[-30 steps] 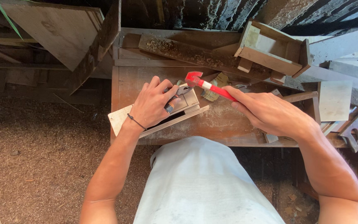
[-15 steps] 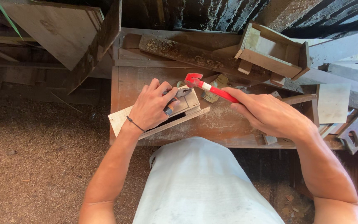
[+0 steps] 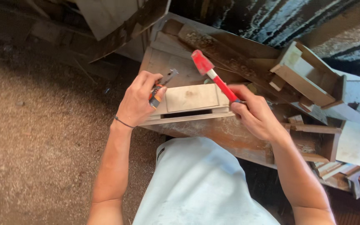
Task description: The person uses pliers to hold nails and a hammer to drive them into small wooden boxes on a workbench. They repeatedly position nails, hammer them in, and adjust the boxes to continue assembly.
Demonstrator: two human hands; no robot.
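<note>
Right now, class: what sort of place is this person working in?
Probably a rough woodworking shed: a worn wooden workbench, offcuts and a small open wooden box frame piled behind, sawdust-strewn floor. The right hand holds a red-handled hammer.

One head-worn view, steeply downward and close over both forearms and the cluttered wooden workbench (image 3: 213,137).

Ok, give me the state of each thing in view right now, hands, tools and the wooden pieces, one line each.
Left hand: closed around the pliers, resting on the small wooden box.
Pliers: held, orange grips in the palm, metal nose pointing up.
Right hand: gripping the hammer handle.
Hammer: raised, red head above the box.
Small wooden box: lying on the workbench, between the hands.
Larger wooden box: tilted, open.
</note>
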